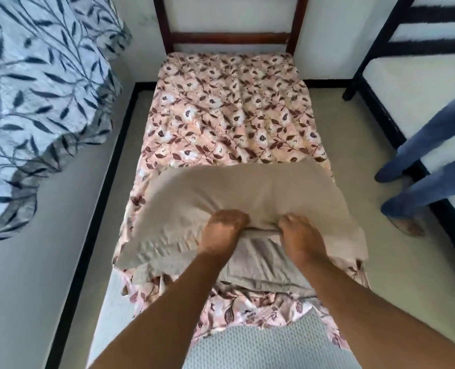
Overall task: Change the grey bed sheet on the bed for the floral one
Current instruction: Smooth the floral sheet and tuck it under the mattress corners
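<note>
A pink floral sheet (229, 107) covers the narrow bed, wrinkled, and bunched loosely at the near end. Bare textured mattress (258, 350) shows at the near end and the near left corner. A beige pillow (221, 195) lies across the bed, above a second grey-cased pillow (261, 265). My left hand (225, 230) and my right hand (299, 233) both grip the near edge of the beige pillow, fingers curled into the fabric. No grey sheet can be picked out in this view.
A dark wooden headboard (229, 37) stands at the far end against the wall. Blue leaf-print curtain (40, 89) hangs at left. A black bunk frame (381, 59) stands at right, with another person's legs in jeans (429, 166) beside it. Grey floor runs along both bed sides.
</note>
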Available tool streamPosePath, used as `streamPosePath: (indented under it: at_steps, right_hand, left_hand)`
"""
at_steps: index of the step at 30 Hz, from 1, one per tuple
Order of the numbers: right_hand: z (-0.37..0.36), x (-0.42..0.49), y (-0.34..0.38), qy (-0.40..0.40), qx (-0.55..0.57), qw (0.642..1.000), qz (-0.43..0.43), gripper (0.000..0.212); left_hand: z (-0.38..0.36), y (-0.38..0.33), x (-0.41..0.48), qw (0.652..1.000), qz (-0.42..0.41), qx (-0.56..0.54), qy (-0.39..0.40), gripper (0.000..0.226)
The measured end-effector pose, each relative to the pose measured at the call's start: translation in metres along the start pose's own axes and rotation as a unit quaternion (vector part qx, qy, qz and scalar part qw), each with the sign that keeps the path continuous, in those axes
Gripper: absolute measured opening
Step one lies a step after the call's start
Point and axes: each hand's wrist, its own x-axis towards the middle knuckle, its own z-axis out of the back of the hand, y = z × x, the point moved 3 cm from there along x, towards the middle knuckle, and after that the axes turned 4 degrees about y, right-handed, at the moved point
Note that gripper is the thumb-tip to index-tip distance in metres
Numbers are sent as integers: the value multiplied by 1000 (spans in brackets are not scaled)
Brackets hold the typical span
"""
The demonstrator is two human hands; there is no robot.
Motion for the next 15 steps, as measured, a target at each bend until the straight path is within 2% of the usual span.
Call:
streamPosePath:
  at_steps: [3,5,8,10,13,15]
  right_hand:
    - [-70,-3,13,161,8,987,-20,26]
    - [-91,-15,20,211,57,974,-53,31]
    - [-115,-32,31,235,51,968,-71,54]
    - [-118,-46,37,214,38,974,-68,66]
    - [-116,-65,48,137,50,988,-49,49]
    - [-124,-78,62,144,39,989,-12,41]
  left_hand:
    - [-74,23,-28,995,27,-35,86,17]
    - [-101,23,-46,992,27,-34,116,31]
    - [-120,15,-75,992,24,-46,112,44]
    - [-119,9,-100,992,38,-86,87,47]
    - [-112,8,-144,986,123,-107,34,34]
    - [-119,22,-180,965,237,-114,11,24]
